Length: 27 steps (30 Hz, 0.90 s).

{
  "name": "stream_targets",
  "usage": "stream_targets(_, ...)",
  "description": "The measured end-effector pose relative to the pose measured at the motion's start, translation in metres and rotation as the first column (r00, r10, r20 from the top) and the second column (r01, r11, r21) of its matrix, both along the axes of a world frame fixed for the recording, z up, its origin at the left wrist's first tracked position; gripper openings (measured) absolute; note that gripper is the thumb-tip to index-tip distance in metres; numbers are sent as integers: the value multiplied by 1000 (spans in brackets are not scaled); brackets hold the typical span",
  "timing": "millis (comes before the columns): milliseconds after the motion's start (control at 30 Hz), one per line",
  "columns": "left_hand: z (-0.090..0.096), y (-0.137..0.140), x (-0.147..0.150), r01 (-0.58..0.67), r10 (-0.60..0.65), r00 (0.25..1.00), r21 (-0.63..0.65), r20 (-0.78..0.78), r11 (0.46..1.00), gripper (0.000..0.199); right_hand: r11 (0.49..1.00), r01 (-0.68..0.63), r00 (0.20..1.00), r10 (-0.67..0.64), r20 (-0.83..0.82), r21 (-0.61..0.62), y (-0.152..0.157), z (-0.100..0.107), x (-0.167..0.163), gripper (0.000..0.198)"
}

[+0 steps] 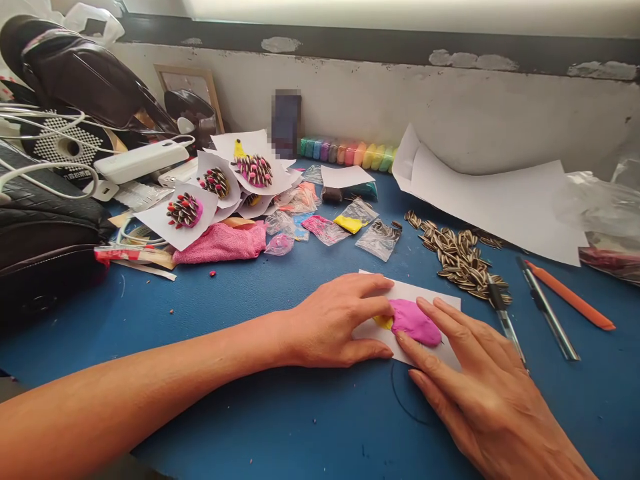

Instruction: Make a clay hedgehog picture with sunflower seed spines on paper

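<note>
A flattened oval of pink-purple modelling clay [416, 323] lies on a small sheet of white paper [440, 294]. A bit of yellow clay [384, 322] joins its left end, partly hidden by fingers. My left hand [340, 320] rests at the paper's left side, fingers apart, with a fingertip at the seam of yellow and purple. From the right, my right hand [475, 373] reaches over the paper with fingers stretched out. Its fingertips touch the purple clay's upper and lower edges. Neither hand grips anything.
Sunflower seeds [457, 257] are heaped behind the right hand. Pens [547, 310] and an orange tool [570, 295] lie at right. Clay hedgehogs with seed spines [184, 211], a pink cloth [220, 241] and clay packets [350, 223] stand back left. Curled white paper [490, 193] lies behind.
</note>
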State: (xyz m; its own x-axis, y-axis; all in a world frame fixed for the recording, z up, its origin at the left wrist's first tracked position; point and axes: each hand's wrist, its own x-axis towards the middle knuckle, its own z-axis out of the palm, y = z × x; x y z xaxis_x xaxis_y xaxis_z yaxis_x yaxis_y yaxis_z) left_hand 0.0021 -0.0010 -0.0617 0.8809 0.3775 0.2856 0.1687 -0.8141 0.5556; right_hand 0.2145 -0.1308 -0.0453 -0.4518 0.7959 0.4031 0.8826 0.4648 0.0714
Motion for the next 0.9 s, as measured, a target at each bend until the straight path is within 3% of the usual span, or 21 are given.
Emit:
stream_targets(400, 2, -1, -1, 1, -1, 1000, 18, -2, 1000, 37, 998, -2, 998, -1, 62, 56, 11, 5, -4, 31)
stream_targets(900, 4, -2, -1, 18, -18, 1000, 24, -3, 1000, 40, 1000, 18, 1000, -18, -11, 21, 17, 5, 0, 29)
